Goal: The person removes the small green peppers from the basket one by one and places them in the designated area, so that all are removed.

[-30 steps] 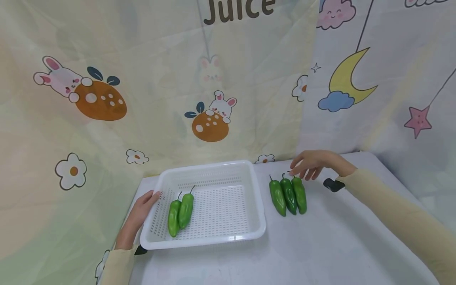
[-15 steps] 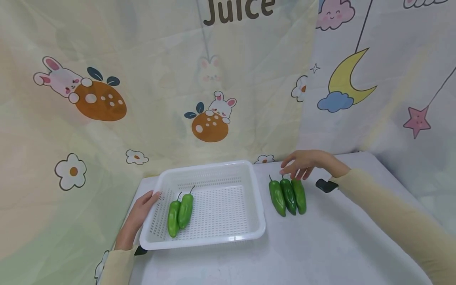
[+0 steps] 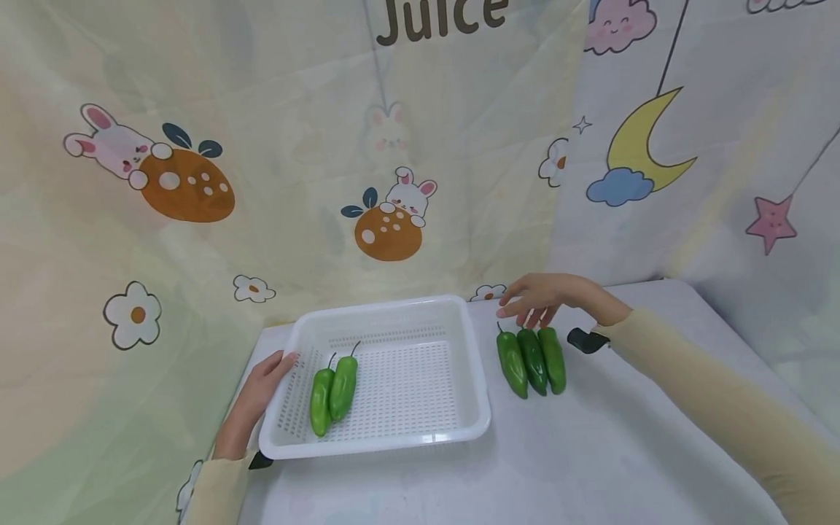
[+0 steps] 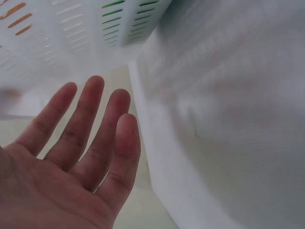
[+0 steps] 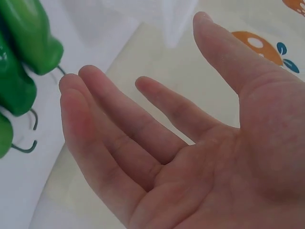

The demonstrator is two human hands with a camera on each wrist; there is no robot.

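The right hand (image 3: 541, 293) hovers with fingers relaxed and slightly bent, thumb well apart from them, and nothing in its grasp. Three green peppers (image 3: 532, 362) lie side by side on the table (image 3: 590, 452), just on the body side of that hand, stem ends toward its fingertips; I can't tell whether a finger touches one. Their long axes run roughly away from the hand toward the body, slanting a little rightward. The left hand (image 3: 262, 383), its fingers straight and apart, is at the near rim of the white basket (image 3: 407, 386), which stands between it and those three, so the right hand is far nearer. Two more peppers (image 3: 343, 389) lie inside, just right of the left hand
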